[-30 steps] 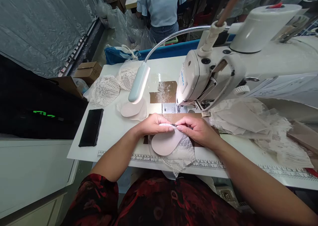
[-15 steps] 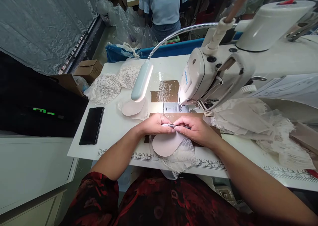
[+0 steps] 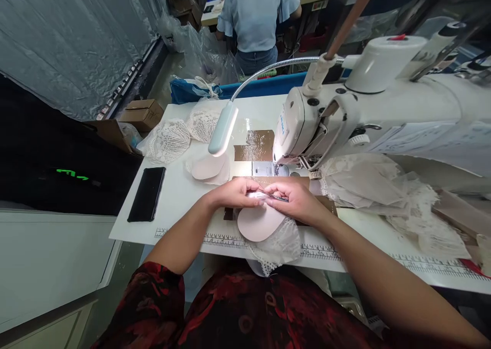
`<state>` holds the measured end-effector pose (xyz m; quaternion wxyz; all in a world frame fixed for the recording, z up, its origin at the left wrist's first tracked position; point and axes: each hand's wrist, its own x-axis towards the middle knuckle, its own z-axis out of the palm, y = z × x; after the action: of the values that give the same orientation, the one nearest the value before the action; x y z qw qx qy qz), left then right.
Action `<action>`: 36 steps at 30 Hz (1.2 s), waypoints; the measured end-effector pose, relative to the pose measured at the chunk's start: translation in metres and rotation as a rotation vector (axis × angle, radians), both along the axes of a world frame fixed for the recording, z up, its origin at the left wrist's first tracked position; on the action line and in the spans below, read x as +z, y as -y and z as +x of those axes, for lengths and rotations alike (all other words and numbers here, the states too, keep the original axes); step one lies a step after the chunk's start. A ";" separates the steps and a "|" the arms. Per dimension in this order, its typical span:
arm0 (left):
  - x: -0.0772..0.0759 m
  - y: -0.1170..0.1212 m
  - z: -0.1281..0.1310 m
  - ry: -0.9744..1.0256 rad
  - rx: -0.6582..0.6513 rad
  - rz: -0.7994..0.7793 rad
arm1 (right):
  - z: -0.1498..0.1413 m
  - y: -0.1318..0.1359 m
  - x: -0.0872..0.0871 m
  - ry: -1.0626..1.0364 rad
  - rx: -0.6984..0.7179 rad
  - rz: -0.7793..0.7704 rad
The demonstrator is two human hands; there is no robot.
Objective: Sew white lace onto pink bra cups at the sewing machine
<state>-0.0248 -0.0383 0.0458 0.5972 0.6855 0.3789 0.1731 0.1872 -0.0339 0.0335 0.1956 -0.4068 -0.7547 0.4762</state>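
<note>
In front of the sewing machine (image 3: 303,124), my left hand (image 3: 238,192) is closed, pinching the upper edge of a pale pink padded cup (image 3: 258,223). White lace (image 3: 282,241) trails from the cup over the table's front edge. My right hand (image 3: 296,198) meets the left at the fingertips. Its fingers are closed around a slim dark metal tool (image 3: 276,197), tweezers or thread snips; I cannot tell which. The tool's tip lies at the cup's edge between both hands. Just behind them is the needle plate (image 3: 263,168).
A second pale cup (image 3: 209,166) lies left of the needle, with lace cups (image 3: 169,140) farther back. A black phone (image 3: 147,194) rests at the left. Lace pieces (image 3: 368,185) pile up under the machine arm. A lamp (image 3: 223,129) hangs low. A person (image 3: 255,19) sits beyond.
The camera view has shifted slightly. My hands stay together at the cup's edge, with the fingers slightly rearranged and the tool still in my right hand.
</note>
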 end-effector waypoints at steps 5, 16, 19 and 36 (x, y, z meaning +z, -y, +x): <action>0.030 0.022 -0.027 -0.240 0.288 0.197 | 0.005 0.002 -0.001 -0.073 0.022 0.027; -0.008 0.042 0.001 0.318 0.342 -0.444 | 0.009 0.006 -0.004 -0.145 0.097 0.090; -0.010 0.039 0.018 0.352 0.428 -0.373 | 0.009 0.007 -0.003 -0.122 0.087 0.091; -0.024 0.028 0.017 0.248 0.440 -0.203 | 0.018 0.003 0.009 -0.033 0.105 0.090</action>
<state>-0.0077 -0.0667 0.0219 0.6528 0.4969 0.4579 0.3425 0.2052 -0.0365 0.0427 0.2005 -0.3496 -0.7923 0.4582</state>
